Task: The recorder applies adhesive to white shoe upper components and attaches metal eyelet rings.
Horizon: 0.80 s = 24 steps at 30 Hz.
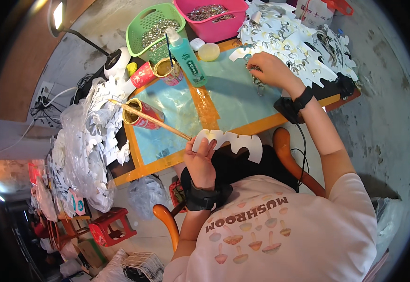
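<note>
My left grip (201, 162) pinches a white card (248, 144), scalloped and notched, just nearer than the bench (152, 165), plus a wooden stick (153, 118); my right grip (255, 70) curls at metal pieces (260, 88), hold unclear.

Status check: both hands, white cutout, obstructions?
Left hand holding white cutout and wooden stick. Right hand at small metal pieces. In view, stick crosses red can; green bottle clear of both hands.
</note>
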Motion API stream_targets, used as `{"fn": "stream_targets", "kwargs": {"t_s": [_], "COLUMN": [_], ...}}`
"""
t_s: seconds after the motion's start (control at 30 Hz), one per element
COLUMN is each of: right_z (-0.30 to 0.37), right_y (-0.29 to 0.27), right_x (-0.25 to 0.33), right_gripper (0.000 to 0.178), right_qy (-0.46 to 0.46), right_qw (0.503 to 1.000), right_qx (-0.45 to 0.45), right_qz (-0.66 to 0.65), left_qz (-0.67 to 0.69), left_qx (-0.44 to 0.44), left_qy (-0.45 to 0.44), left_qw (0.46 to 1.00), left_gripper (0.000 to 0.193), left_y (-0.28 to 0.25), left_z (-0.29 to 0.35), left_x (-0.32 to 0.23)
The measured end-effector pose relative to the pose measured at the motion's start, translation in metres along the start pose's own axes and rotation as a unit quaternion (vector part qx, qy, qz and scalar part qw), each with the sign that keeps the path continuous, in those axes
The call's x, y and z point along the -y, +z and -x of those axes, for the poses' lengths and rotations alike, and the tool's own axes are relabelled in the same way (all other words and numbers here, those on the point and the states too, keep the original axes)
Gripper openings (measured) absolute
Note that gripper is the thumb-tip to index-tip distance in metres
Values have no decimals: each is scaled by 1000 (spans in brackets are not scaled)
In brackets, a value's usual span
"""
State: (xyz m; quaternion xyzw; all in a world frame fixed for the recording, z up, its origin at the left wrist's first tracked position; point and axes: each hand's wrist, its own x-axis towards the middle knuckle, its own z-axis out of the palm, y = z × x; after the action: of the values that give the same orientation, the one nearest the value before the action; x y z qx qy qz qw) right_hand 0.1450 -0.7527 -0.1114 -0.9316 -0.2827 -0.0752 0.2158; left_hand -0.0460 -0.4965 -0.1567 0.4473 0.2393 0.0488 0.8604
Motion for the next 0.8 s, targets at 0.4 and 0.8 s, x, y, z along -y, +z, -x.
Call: {"fn": "stream_targets", "kwargs": {"t_s": [0.4,0.8], "right_z": [-33,-109], "right_y": [8,17], "right_x": [7,22], "right_gripper": [15,18], "right_qy": [-25,-144], "right_qw": [1000,985], "right_qx": [-14,-30], "right_qz": [-9,-89], "left_qz": [38,36], "left_qx": [-16,-6], "left_qy": [44,29], "left_qw": [998,999], "left_gripper": [19,20], "left_y": [4,-3], "left_z": [2,2], "left_x": [-3,-4]}}
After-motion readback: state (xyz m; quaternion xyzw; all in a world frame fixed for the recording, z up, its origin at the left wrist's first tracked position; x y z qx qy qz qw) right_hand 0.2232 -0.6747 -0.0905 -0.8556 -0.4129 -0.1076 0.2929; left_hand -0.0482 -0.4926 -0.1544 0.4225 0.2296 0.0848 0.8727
